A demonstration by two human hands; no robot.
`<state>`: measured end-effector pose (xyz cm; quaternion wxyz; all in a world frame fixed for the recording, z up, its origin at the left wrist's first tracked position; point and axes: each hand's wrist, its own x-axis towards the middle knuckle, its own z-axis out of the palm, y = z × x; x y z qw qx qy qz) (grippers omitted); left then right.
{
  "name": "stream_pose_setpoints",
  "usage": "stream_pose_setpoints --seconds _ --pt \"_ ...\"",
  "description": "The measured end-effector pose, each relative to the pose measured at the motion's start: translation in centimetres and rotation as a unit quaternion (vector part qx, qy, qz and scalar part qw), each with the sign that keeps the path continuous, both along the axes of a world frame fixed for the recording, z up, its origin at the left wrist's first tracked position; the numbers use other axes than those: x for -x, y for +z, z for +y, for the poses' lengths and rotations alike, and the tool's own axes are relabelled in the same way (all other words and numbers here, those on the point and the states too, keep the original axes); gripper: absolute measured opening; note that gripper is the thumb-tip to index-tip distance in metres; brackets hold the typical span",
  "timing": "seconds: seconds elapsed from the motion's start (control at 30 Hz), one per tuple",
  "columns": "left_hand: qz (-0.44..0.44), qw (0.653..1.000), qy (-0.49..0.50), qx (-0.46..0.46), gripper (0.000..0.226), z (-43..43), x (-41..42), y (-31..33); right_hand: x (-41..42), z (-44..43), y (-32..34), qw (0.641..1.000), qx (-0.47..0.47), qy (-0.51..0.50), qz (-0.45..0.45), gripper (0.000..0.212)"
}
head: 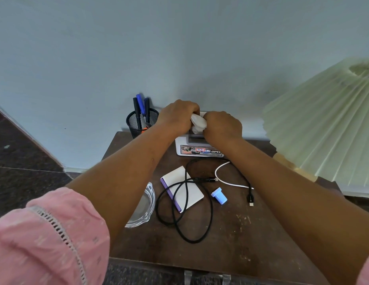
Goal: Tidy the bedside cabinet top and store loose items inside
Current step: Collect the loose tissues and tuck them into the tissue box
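Both hands meet at the far edge of the cabinet top point(231, 233) in the head view. The left hand point(179, 115) and the right hand point(222, 126) each have their fingers curled tight round a crumpled white tissue point(198, 123), which is bunched between them just above the slot of the tissue box point(198, 149).

The tissue looks weightless, soft and easy to tear, so a gentle hold near the slot would likely suit it better than a tug at the loose end. The box is smooth white plastic with a printed label on its near face. It is probably light enough to slide if pulled.

Nearer lie the loose items:
- A black cable point(185, 202) is limp and sprawls in loops over a flat white notepad point(182, 189) with a purple spine. It is best gathered into a coil before lifting.
- A thin white cable point(227, 177) curves to the right.
- Just beside the notepad is a small blue cap point(219, 196) of hard plastic, which may roll.
- A clear glass dish point(144, 204) sits at the left edge, partly under the left forearm. It is fragile and slick.

A black mesh pen holder point(141, 124) stands far left. A pleated pale lampshade point(323, 124) fills the right. The dark wood is scuffed.
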<state>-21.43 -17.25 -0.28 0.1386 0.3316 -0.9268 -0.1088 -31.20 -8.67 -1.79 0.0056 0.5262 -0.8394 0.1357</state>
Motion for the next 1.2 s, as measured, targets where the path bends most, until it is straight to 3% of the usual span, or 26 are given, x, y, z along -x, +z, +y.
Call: stream_pose_setpoints --seconds 0.27,0.37,0.43,0.53,0.63,0.83,1.1,1.2 --pt "-0.023 1.0 -0.001 0.021 0.029 0.1 0.1 -0.1 -0.2 -0.3 0.6 0.992 0.017 -0.046 -0.119 0.032" --pt "-0.021 0.999 -0.009 0.039 0.03 0.3 0.2 0.0 -0.3 0.4 0.2 0.993 0.078 -0.029 -0.083 0.032" --pt "-0.012 0.999 -0.006 0.038 0.025 0.4 0.3 -0.1 -0.4 1.2 0.2 0.983 0.173 -0.019 -0.051 0.033" --pt "0.005 1.0 0.005 0.016 0.014 0.2 0.4 -0.3 -1.1 2.6 0.1 0.962 0.265 0.017 0.063 0.016" --pt "0.023 1.0 0.013 -0.01 0.018 -0.1 0.3 -0.4 -1.7 3.8 -1.2 0.969 0.21 0.037 0.129 0.022" --pt "0.029 0.999 0.021 -0.018 0.025 -0.5 0.5 -0.7 -1.8 2.5 -2.1 0.988 0.018 0.116 0.1 0.041" --pt "-0.035 0.999 0.015 0.009 0.025 -0.5 1.1 -0.7 -2.1 0.2 -2.2 0.986 -0.086 0.1 0.101 0.054" --pt "-0.057 0.998 0.016 0.025 0.029 -0.2 1.1 -0.8 -2.3 -0.4 -1.7 0.989 -0.11 0.086 0.057 0.056"
